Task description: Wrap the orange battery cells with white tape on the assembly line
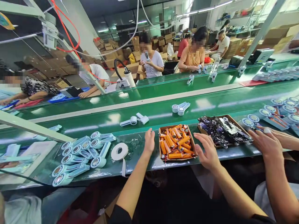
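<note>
A small cardboard box full of orange cylindrical batteries sits at the bench's front edge, between my two hands. My left hand is left of it, seen edge-on with fingers pointing forward, a small gap from the box; it appears open, with nothing visible in it. At the box's right side is my right hand, open with fingers spread and holding nothing. Its fingertips are close to the rim; I cannot tell if they touch. Right of that hand lies a box of dark circuit boards, some with white pieces on top.
Light-blue handheld fan bodies are piled at left, beside a white tape roll. More fan parts lie on the green conveyor. A co-worker's hands work at right, near more fan bodies. Other people sit opposite.
</note>
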Motion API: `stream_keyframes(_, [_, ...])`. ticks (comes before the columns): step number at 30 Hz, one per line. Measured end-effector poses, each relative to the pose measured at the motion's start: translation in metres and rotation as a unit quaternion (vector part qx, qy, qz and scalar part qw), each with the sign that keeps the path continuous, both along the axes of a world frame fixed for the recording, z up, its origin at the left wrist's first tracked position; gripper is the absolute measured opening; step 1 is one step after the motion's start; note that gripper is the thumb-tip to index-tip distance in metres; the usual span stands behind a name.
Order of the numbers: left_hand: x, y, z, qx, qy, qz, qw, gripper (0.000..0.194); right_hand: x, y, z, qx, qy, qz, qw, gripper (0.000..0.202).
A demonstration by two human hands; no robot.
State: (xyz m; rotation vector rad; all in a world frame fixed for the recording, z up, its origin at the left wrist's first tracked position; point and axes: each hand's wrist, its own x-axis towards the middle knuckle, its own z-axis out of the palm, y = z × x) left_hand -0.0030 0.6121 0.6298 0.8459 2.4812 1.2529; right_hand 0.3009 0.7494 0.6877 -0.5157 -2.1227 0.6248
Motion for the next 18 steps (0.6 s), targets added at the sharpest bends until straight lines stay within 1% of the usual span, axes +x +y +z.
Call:
stream_keyframes(2, [-0.049,0.005,0.02,-0.047,0.052,0.037,0.997,0.047,-0.028,0.019,0.035,0.034,-0.014,0.038,0.999,0.033])
stream_keyframes(4, [-0.086,0.016,0.035,-0.1,0.097,0.047,0.989,0.051,-0.071,0.048,0.067,0.052,-0.072,0.056,0.994,0.033])
stream_keyframes(6, [-0.104,0.031,0.043,-0.145,0.133,0.031,0.98,0.064,-0.118,0.085,0.087,0.057,-0.168,0.04,0.983,0.037])
stream_keyframes(7, [-0.107,0.039,0.044,-0.164,0.149,0.018,0.975,0.068,-0.14,0.105,0.092,0.051,-0.23,0.022,0.972,0.04])
stream_keyframes(8, [-0.107,0.047,0.044,-0.179,0.164,0.003,0.97,0.068,-0.16,0.125,0.093,0.04,-0.291,0.001,0.956,0.043])
stream_keyframes(10, [-0.103,0.06,0.044,-0.2,0.19,-0.029,0.961,0.063,-0.189,0.159,0.084,0.013,-0.371,-0.033,0.928,0.053])
stream_keyframes(12, [-0.096,0.065,0.048,-0.213,0.209,-0.065,0.952,0.059,-0.204,0.183,0.065,-0.009,-0.413,-0.051,0.909,0.07])
stream_keyframes(13, [-0.093,0.064,0.052,-0.219,0.217,-0.082,0.948,0.057,-0.209,0.19,0.053,-0.018,-0.431,-0.055,0.9,0.078])
stream_keyframes(15, [-0.088,0.052,0.062,-0.229,0.235,-0.116,0.938,0.056,-0.213,0.199,0.032,-0.024,-0.458,-0.055,0.887,0.088])
stream_keyframes(17, [-0.081,0.027,0.072,-0.24,0.243,-0.152,0.927,0.059,-0.215,0.205,0.019,-0.017,-0.47,-0.051,0.881,0.085])
stream_keyframes(18, [-0.077,0.011,0.075,-0.251,0.243,-0.175,0.921,0.061,-0.215,0.208,0.016,-0.011,-0.473,-0.048,0.879,0.08])
